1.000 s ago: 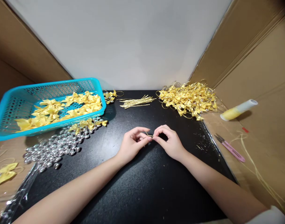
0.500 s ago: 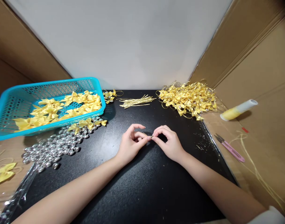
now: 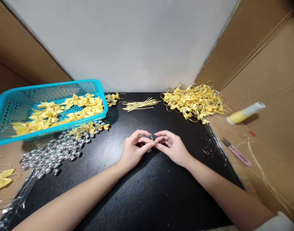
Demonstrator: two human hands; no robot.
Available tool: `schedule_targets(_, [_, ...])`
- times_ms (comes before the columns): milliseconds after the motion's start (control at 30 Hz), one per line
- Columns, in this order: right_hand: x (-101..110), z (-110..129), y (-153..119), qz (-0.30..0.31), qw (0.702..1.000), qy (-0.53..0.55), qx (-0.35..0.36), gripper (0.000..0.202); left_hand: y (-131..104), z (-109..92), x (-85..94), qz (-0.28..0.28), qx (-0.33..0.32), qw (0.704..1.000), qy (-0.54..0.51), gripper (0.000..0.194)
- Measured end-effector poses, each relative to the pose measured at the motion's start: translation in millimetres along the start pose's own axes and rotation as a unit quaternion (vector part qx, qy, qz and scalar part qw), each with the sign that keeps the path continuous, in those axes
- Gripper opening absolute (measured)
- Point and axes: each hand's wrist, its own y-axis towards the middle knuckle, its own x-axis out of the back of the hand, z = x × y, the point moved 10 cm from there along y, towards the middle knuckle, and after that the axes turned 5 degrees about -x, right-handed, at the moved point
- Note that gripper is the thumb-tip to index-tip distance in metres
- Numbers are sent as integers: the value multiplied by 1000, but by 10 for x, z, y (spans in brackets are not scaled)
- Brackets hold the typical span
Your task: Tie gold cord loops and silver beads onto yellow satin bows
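Note:
Over the middle of the black table (image 3: 147, 189), my left hand (image 3: 134, 148) and my right hand (image 3: 173, 147) meet at their fingertips. Between them is a short piece of gold cord (image 3: 152, 138), pinched by thumb and fingers of both hands; its lower part is hidden by the fingertips. Beyond the hands lies a bundle of gold cords (image 3: 139, 104). Silver beads (image 3: 53, 154) are heaped to the left, with a few yellow bows (image 3: 89, 128) on them.
A blue basket (image 3: 47, 130) of yellow bows stands at the left. At the back right is a pile of yellow bows with loops (image 3: 194, 101). Pink-handled snips (image 3: 237, 152), loose cords (image 3: 262, 173) and a tube (image 3: 245, 113) lie on the right.
The fingers of my right hand have come closer to my left fingertips, and the cord piece now sticks up between them. The view has shifted slightly.

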Motion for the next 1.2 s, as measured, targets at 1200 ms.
schedule_targets(1200, [87, 501, -62, 8, 910, -356, 214, 11, 110, -126, -81, 208, 145, 965, 69, 24])
